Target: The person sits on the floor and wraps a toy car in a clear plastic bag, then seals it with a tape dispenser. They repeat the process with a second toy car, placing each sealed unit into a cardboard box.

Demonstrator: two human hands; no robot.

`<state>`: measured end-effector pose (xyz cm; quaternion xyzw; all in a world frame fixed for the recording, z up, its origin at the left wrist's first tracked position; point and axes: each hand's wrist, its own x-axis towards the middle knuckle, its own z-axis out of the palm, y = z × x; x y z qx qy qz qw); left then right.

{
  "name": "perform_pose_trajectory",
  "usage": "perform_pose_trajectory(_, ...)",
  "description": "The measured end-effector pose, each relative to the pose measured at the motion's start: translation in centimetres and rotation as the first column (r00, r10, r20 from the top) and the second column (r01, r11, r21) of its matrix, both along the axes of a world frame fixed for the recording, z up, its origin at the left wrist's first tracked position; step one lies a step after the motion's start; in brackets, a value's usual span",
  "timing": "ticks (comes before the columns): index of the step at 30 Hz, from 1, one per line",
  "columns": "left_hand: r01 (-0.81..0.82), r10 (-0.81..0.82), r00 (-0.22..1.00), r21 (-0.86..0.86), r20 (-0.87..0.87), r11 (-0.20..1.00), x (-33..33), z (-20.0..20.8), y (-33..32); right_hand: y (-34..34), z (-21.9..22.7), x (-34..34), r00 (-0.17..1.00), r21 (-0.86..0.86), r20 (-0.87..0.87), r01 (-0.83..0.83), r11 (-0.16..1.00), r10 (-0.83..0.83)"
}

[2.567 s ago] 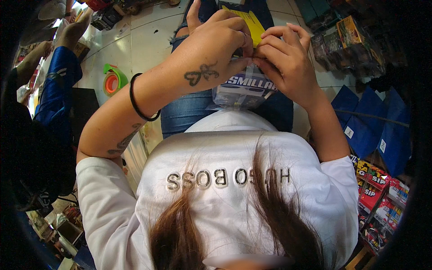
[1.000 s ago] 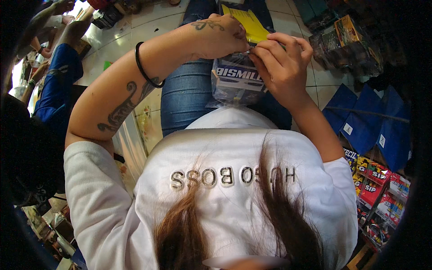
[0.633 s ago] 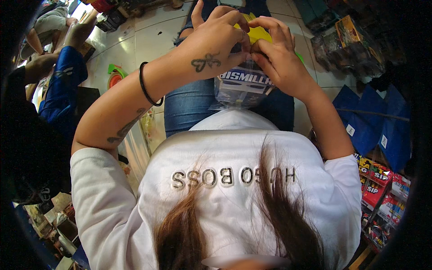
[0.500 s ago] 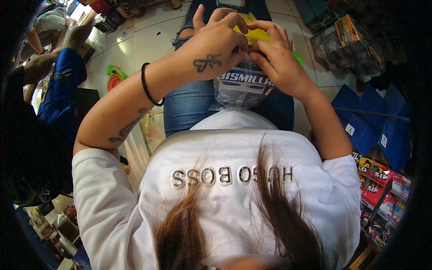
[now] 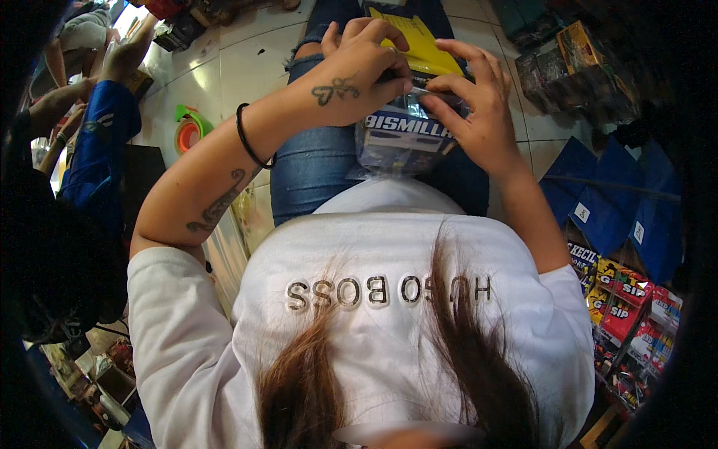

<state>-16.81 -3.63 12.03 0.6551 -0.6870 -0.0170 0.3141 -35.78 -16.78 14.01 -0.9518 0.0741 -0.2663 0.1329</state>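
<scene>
A dark blue and white printed package in clear plastic wrap point(image 5: 404, 144) rests on my lap against my shirt. My left hand point(image 5: 366, 71) is closed at its upper edge, thumb and bent fingers pinching the clear plastic. Across from it, my right hand point(image 5: 479, 105) has its thumb and a curled finger close together on the same plastic, the index finger raised. Beyond the fingers lies a bright yellow panel point(image 5: 422, 45) with dark edges, partly covered by both hands. The bottom of the package is hidden from view.
On the tiled floor to the left lies a green and orange tape roll point(image 5: 190, 135). Blue folded pieces point(image 5: 606, 191) and printed boxes point(image 5: 624, 288) stand at right, with plastic-wrapped goods point(image 5: 568, 71) farther off. Another person's blue sleeve point(image 5: 101, 138) is at left.
My right hand has moved slightly right and away from my left hand, its fingers more spread. More of the yellow panel shows. My left hand has shifted slightly left.
</scene>
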Motion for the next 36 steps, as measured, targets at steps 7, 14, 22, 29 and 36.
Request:
perform_pose_trajectory(7, -0.153, 0.222, 0.946, -0.277, 0.238, 0.949, 1.7, 1.4, 2.8, 0.5, -1.3, 0.8, 0.996, 0.144, 0.021, 0.081, 0.986, -0.084)
perform_pose_trajectory(14, 0.522, -0.441, 0.728, -0.006, 0.525, 0.853, 1.8, 1.1, 2.9, 0.2, -1.6, 0.3, 0.997, 0.165, -0.007, 0.083, 0.983, -0.083)
perform_pose_trajectory(22, 0.521, -0.324, 0.744, -0.203, 0.584, 0.829, 2.0, -1.8, -0.2, -1.5, -4.2, 1.7, 0.942, 0.941, 0.179, -0.080, 0.330, -0.282)
perform_pose_trajectory(29, 0.158, 0.011, 0.904, -0.357, 0.428, 0.921, -1.6, -1.0, -10.6, -16.6, -4.9, 3.5, 0.989, 0.995, 0.091, -0.095, -0.030, -0.116)
perform_pose_trajectory(36, 0.225, -0.078, 0.876, -0.260, 0.476, 0.939, -1.0, -1.0, -14.3, -23.4, -20.4, -6.0, 0.510, 0.245, -0.756, 0.801, 0.546, -0.410)
